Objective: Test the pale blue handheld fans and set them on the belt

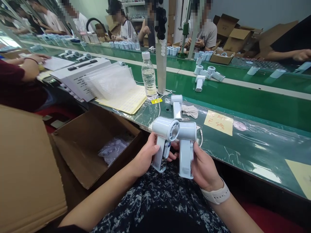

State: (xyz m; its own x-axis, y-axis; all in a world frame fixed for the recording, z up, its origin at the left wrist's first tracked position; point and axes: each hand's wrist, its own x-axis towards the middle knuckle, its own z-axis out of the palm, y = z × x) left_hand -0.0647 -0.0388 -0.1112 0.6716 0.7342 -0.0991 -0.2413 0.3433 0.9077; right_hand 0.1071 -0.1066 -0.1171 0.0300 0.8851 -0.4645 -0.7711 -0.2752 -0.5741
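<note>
Left hand (145,156) was closed around one pale blue plastic handheld fan (165,129), right hand (204,167) around a second matching fan (186,158), both gripped steadily upright by their handles.

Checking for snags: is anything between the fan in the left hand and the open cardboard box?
The left hand itself does: it wraps the white handheld fan on the side facing the open cardboard box. Nothing else does.
</note>
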